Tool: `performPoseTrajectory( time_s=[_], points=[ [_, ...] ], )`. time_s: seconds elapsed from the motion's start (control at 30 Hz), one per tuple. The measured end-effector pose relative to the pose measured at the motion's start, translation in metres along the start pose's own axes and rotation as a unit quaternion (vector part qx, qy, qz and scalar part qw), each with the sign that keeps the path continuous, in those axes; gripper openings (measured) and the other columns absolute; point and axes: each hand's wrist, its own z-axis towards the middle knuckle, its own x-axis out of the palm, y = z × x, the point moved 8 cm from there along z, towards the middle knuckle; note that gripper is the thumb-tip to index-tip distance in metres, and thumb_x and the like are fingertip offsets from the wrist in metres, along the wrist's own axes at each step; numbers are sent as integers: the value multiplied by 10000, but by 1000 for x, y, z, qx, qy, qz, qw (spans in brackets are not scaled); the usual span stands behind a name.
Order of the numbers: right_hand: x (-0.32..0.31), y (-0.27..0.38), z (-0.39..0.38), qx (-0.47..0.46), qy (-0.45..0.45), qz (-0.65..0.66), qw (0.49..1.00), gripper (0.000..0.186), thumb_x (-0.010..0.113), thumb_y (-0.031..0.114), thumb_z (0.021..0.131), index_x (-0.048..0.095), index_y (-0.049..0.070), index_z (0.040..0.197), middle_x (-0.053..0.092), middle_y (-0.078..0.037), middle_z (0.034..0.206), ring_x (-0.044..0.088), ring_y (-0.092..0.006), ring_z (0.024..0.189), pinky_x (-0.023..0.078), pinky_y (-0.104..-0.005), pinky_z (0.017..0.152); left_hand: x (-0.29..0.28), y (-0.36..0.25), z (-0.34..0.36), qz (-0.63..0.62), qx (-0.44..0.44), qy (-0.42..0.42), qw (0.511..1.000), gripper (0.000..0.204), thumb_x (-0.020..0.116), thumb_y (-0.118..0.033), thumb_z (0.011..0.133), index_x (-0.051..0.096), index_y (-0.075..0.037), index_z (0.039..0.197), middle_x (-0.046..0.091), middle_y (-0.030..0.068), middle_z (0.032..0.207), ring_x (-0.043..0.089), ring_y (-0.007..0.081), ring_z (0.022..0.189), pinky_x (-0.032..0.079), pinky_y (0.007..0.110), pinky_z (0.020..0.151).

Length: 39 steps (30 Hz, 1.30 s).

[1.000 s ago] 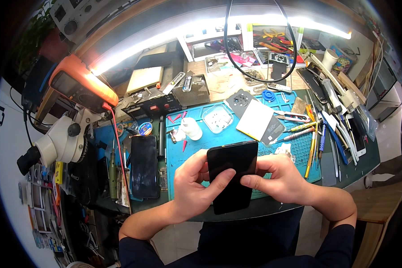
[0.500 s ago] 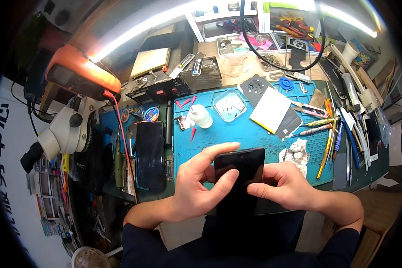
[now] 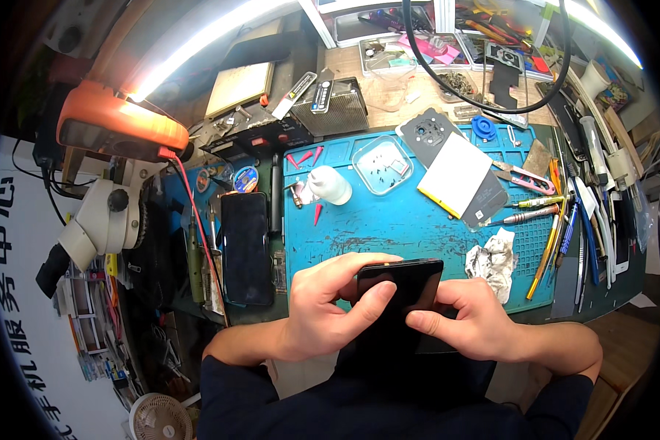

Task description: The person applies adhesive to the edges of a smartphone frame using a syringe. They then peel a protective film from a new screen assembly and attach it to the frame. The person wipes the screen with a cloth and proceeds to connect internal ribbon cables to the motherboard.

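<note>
A black smartphone (image 3: 403, 293) is held tilted over the near edge of the blue work mat (image 3: 389, 235), its dark screen toward me. My left hand (image 3: 334, 297) grips its left side, the index finger along the top edge and the thumb on the front. On the other side my right hand (image 3: 473, 312) holds it, thumb across the front and curled fingers at the right edge. The phone's lower end merges with my dark clothing. Beyond the hands stand a white squeeze bottle (image 3: 329, 185) and a clear tray (image 3: 382, 165) of small screws.
Left of the mat lies another black phone (image 3: 246, 249). A back cover (image 3: 429, 136) and white rectangular sheet (image 3: 456, 174) lie behind the hands, with crumpled foil (image 3: 491, 264) nearer. Tweezers and screwdrivers (image 3: 532, 209) line the right. A microscope (image 3: 106, 224) and orange multimeter (image 3: 121, 121) stand left.
The view has shifted a little, so the bench items sit slightly differently in the picture. Both hands keep their hold on the phone, which appears slightly lower and tilted a bit more.
</note>
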Motion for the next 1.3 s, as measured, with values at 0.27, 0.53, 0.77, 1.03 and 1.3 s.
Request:
performPoseTrajectory(
  time_s=[0.27,0.53,0.77,1.03,1.3],
  points=[
    [-1,-2,0,14,-1,-16,1000,233,705,219,925,719,-2,997,683,-72,720,608,-95,627,487,-269,575,-1,1,1,-4,-7,1,1000,238,692,-42,896,677,35,1120,704,75,914,619,39,666,473,188,536],
    [-2,-3,-1,4,-18,-27,999,250,713,241,917,704,-9,900,637,-80,652,565,-105,564,450,-288,524,-1,1,1,-3,-13,10,1000,230,671,-57,925,667,40,1134,689,51,907,575,18,660,440,180,529],
    [-5,-2,-1,-39,-54,-59,996,394,708,269,918,564,-11,681,528,-105,569,497,-172,487,397,-332,472,-2,5,1,-10,-27,2,1000,239,648,-83,952,661,34,1159,660,0,870,513,-10,635,387,160,521],
    [-7,1,-3,-53,-74,-56,994,426,705,274,917,527,-4,647,506,-113,556,484,-203,465,383,-343,455,-1,8,0,-12,-69,21,997,273,600,-100,987,625,17,1232,631,-32,830,476,-21,619,362,149,533],
    [-7,10,-4,-82,-90,-58,991,403,689,263,920,543,-1,653,517,-127,559,499,-217,471,394,-341,464,12,4,0,-140,-46,52,988,433,666,21,910,493,41,1307,634,118,1192,624,140,1077,517,277,924]
  ],
)
